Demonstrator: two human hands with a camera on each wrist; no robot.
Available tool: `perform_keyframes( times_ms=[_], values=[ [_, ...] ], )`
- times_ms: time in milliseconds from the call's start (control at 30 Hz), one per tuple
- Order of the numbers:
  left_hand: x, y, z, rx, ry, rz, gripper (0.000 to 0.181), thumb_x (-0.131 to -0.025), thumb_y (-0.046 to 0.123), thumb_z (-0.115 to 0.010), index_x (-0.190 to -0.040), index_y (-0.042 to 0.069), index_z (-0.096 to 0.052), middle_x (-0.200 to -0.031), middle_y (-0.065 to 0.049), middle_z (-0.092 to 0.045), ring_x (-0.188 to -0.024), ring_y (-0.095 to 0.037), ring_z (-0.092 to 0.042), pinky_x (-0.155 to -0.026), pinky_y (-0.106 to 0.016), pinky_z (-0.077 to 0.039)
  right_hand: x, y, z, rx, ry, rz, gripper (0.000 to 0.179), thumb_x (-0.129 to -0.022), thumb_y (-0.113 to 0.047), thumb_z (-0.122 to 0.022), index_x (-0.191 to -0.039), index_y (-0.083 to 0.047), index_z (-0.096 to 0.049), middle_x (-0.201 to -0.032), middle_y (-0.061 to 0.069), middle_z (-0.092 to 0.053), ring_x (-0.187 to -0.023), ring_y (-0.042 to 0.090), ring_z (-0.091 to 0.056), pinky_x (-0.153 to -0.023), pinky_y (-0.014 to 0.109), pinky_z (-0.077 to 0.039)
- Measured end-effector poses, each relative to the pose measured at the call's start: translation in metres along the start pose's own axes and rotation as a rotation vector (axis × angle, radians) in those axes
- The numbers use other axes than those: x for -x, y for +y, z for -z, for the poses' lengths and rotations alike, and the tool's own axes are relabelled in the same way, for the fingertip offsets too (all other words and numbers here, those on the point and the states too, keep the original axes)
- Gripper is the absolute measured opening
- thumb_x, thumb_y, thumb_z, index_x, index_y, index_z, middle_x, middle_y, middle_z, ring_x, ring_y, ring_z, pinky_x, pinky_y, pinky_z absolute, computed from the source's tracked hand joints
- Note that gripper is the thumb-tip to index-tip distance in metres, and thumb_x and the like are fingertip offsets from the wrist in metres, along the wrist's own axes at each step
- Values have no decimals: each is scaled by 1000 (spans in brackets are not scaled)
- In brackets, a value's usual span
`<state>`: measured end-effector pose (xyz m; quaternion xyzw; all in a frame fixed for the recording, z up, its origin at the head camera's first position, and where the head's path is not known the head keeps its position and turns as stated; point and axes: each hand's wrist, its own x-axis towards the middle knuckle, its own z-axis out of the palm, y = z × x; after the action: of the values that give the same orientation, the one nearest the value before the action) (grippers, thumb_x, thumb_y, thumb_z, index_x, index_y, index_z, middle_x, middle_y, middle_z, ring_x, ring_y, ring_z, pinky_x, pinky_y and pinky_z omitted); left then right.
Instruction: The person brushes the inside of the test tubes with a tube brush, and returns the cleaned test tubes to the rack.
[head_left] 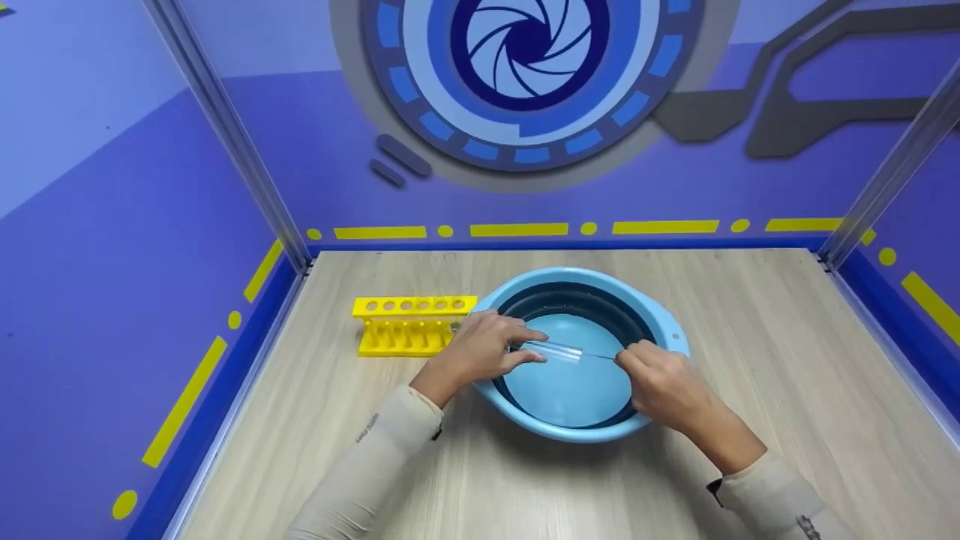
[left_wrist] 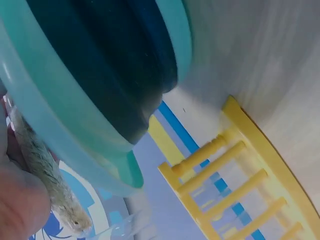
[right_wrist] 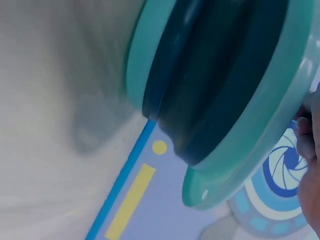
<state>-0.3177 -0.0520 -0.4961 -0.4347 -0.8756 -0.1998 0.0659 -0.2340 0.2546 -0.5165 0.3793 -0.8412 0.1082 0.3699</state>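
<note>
Over the light-blue basin (head_left: 570,433), my left hand (head_left: 487,346) grips a clear glass test tube (head_left: 564,351) that lies almost level, its end pointing right. A test tube brush runs into it: the thin wire handle (head_left: 598,356) shows between the tube and my right hand (head_left: 664,381), whose curled fingers pinch the wire. In the left wrist view the pale bristles (left_wrist: 47,172) sit inside the glass, beside my left fingers (left_wrist: 20,205). Most of the tube's far part is hidden by the left hand in the head view.
Left of the basin stands a yellow test tube rack (head_left: 405,306) with a row of holes on top. The basin has dark folding sides and a rim tab (head_left: 675,335) on the right. Wood-grain table (head_left: 300,420) lies beneath, with printed panels (head_left: 375,150) behind and at both sides.
</note>
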Motion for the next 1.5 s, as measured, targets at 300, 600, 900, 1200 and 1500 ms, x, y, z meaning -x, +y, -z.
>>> perform_keyframes(
  times_ms=[300,600,900,1200,1500],
  values=[
    [-5,-1,8,53,-4,-14,45,-99,58,-68,-136,32,-75,-67,4,-53,-57,-9,-41,-58,-19,-31,0,11,2,51,96,71,36,-102,-1,-38,-91,0,-72,-75,9,-67,-60,19,-61,-51,30,-57],
    [1,-6,11,59,-30,4,51,-101,64,-60,-140,33,-71,-69,5,-64,-52,-7,-39,-54,-18,-31,6,4,2,58,155,134,36,-103,1,-41,-92,0,-75,-74,6,-65,-60,16,-57,-51,24,-54],
    [3,-12,9,69,-45,-19,52,-101,64,-59,-141,32,-71,-78,4,-75,-50,-6,-40,-52,-17,-31,10,5,0,59,142,104,35,-102,1,-41,-94,-2,-75,-76,5,-67,-64,15,-57,-52,25,-54],
    [7,-13,0,-160,167,-195,40,-101,54,-67,-127,26,-79,-80,5,-71,-67,-11,-57,-64,-20,-46,17,-9,1,-125,63,-174,26,-85,15,-67,-95,-7,-76,-82,2,-72,-73,10,-64,-69,25,-62],
    [2,-8,-3,-325,386,-296,35,-98,52,-71,-118,26,-82,-85,7,-72,-79,-11,-64,-74,-24,-53,10,-11,23,-297,-56,-458,23,-87,14,-75,-90,-9,-78,-84,3,-78,-76,3,-68,-71,17,-58]
  ],
)
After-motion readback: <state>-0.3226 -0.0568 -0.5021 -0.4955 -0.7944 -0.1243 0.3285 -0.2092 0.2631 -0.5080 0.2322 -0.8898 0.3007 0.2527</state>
